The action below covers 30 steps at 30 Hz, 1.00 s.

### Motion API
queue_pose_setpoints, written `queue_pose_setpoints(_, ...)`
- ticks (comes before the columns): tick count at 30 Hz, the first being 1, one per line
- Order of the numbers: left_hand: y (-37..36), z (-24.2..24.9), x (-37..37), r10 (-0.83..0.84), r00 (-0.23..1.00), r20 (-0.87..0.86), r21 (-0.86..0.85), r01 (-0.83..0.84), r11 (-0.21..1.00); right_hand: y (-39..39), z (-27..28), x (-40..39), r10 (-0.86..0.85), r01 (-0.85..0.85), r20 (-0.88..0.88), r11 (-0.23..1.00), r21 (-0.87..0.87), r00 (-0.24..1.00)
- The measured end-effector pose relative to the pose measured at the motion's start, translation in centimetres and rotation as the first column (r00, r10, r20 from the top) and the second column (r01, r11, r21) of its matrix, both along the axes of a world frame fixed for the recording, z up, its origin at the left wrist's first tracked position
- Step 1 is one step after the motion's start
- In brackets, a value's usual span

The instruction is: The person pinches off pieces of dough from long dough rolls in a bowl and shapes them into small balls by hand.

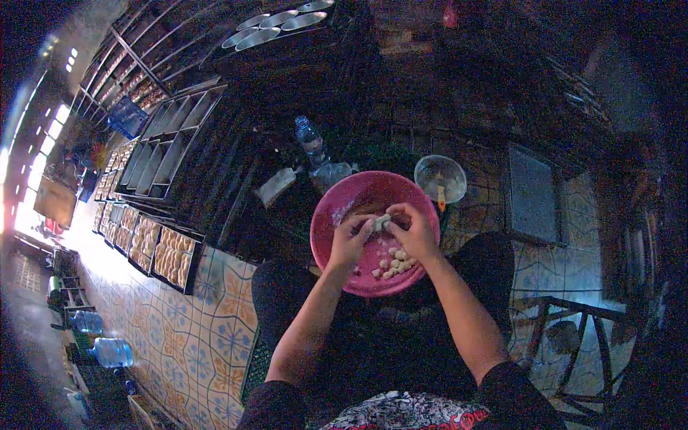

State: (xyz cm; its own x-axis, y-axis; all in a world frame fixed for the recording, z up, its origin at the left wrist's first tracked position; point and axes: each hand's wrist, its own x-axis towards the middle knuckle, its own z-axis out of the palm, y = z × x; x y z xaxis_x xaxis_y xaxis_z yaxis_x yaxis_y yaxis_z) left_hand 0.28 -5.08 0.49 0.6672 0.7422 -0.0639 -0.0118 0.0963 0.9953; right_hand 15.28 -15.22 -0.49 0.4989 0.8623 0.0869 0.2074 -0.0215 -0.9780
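Note:
A pink basin [322, 247] stands between my knees. Above its middle, my left hand [351, 239] and my right hand [414, 233] meet, the fingertips of both pinched on a small pale piece of dough [382, 223]. Several small dough balls [395, 265] lie in a loose heap on the basin's near right floor, below my right hand. A patch of white powder, which looks like flour [342, 212], clings to the basin's left inner side. My fingers partly cover the piece they hold.
Behind the basin are a clear plastic bottle [309, 137], a plastic bag [276, 186] and a metal bowl [428, 169] with an orange-handled brush [441, 195]. Trays of shaped dough [175, 258] stand at left. A flat metal tray [534, 193] and a dark metal frame [573, 308] are at right.

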Motion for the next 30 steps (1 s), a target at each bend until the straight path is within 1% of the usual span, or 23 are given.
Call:
queue_pose_setpoints(2, -0.4, 0.2, 0.3, 0.029, 0.999, 0.018, 0.043, -0.03, 0.999, 0.3, -0.6, -0.2, -0.191, 0.196, -0.125, 0.98, 0.029, 0.974)
queue_pose_setpoints(3, -0.6, 0.5, 0.5, 0.061, 0.997, 0.038, 0.08, -0.064, 0.995, 0.1, -0.4, 0.0, -0.194, 0.199, -0.125, 0.979, 0.035, 0.973)
queue_pose_setpoints(4, -0.4, 0.3, 0.4, 0.058, 0.998, 0.04, 0.084, -0.061, 0.995, -0.3, -0.2, 0.3, -0.149, 0.152, -0.077, 0.988, 0.04, 0.986)
queue_pose_setpoints(5, -0.1, -0.1, 0.2, 0.035, 0.998, -0.059, 0.162, -0.025, 0.986, -0.7, 0.5, 0.5, -0.102, 0.103, -0.027, 0.994, 0.043, 0.994)
queue_pose_setpoints(6, 0.1, -0.6, 0.2, 0.021, 0.987, -0.158, 0.234, 0.016, 0.972, -0.9, 1.1, 0.4, -0.102, 0.103, -0.026, 0.994, 0.046, 0.994)
queue_pose_setpoints(7, 0.1, -1.1, 0.2, 0.024, 0.987, -0.157, 0.237, 0.014, 0.971, -1.1, 1.7, 0.3, -0.077, 0.074, 0.046, 0.995, 0.061, 0.996)
queue_pose_setpoints(8, -0.1, -1.0, 0.2, 0.04, 0.984, -0.174, 0.338, 0.022, 0.941, -1.1, 1.9, 0.2, -0.054, 0.046, 0.117, 0.996, 0.073, 0.992)
queue_pose_setpoints(9, -0.2, -0.8, 0.3, 0.056, 0.98, -0.19, 0.434, 0.033, 0.9, -1.0, 1.8, 0.1, -0.054, 0.046, 0.115, 0.996, 0.076, 0.992)
queue_pose_setpoints(10, -0.3, -0.7, 0.3, 0.054, 0.98, -0.193, 0.435, 0.036, 0.9, -0.8, 1.5, 0.0, -0.064, 0.052, 0.141, 0.995, 0.086, 0.988)
queue_pose_setpoints(12, -1.0, 0.5, 0.4, 0.01, 0.974, -0.225, 0.242, 0.046, 0.969, -0.9, 2.0, -0.3, -0.08, 0.065, 0.163, 0.993, 0.096, 0.983)
queue_pose_setpoints(13, -1.2, 1.1, 0.4, 0.006, 0.974, -0.225, 0.243, 0.05, 0.969, -1.0, 2.3, -0.5, -0.065, 0.052, 0.163, 0.995, 0.084, 0.984)
queue_pose_setpoints(15, -1.3, 1.9, 0.3, 0.024, 0.966, -0.257, 0.112, 0.005, 0.994, -1.0, 2.3, -0.6, -0.05, 0.038, 0.167, 0.997, 0.072, 0.985)
queue_pose_setpoints(16, -1.4, 1.8, 0.3, 0.025, 0.967, -0.255, 0.112, 0.004, 0.994, -0.8, 1.7, -0.7, -0.063, 0.047, 0.154, 0.994, 0.103, 0.986)
queue_pose_setpoints(18, -1.3, 1.1, 0.3, 0.119, 0.981, -0.152, -0.001, -0.12, 0.993, -0.4, 0.2, -0.8, -0.073, 0.054, 0.14, 0.99, 0.134, 0.987)
queue_pose_setpoints(20, -0.9, 0.4, 0.3, 0.115, 0.985, -0.131, 0.023, -0.113, 0.993, -0.2, -0.3, -1.0, -0.018, 0.039, -0.187, 0.993, 0.11, 0.982)
queue_pose_setpoints(22, -0.8, 0.1, 0.2, 0.11, 0.988, -0.107, 0.047, -0.106, 0.993, -0.5, 0.2, -0.8, -0.026, 0.042, -0.178, 0.996, 0.083, 0.984)
queue_pose_setpoints(24, -1.4, 2.1, 0.1, 0.132, 0.977, -0.166, 0.232, -0.092, 0.968, -0.4, 0.1, -0.7, -0.034, 0.044, -0.17, 0.998, 0.054, 0.985)
queue_pose_setpoints(25, -1.4, 2.0, 0.2, 0.133, 0.977, -0.165, 0.23, -0.093, 0.969, -0.2, -0.4, -0.4, -0.054, 0.063, -0.117, 0.995, 0.076, 0.992)
queue_pose_setpoints(26, -1.4, 1.9, 0.5, 0.095, 0.985, -0.144, 0.201, -0.065, 0.977, -0.1, -0.5, -0.3, -0.075, 0.081, -0.064, 0.992, 0.098, 0.995)
queue_pose_setpoints(27, -1.4, 1.8, 0.7, 0.058, 0.991, -0.122, 0.172, -0.037, 0.984, 0.0, -0.7, -0.3, -0.074, 0.08, -0.062, 0.992, 0.097, 0.995)
queue_pose_setpoints(28, -1.4, 1.7, 0.6, 0.059, 0.991, -0.12, 0.171, -0.037, 0.985, 0.1, -0.9, -0.2, -0.016, 0.041, -0.212, 0.993, 0.111, 0.977)
queue_pose_setpoints(29, -1.5, 1.8, 0.6, 0.068, 0.986, -0.153, 0.244, -0.029, 0.969, 0.1, -0.7, -0.2, 0.044, 0.003, -0.355, 0.991, 0.131, 0.934)
queue_pose_setpoints(30, -1.5, 1.9, 0.5, 0.08, 0.98, -0.184, 0.314, -0.018, 0.949, 0.1, -0.5, -0.2, 0.046, 0.001, -0.354, 0.992, 0.13, 0.934)
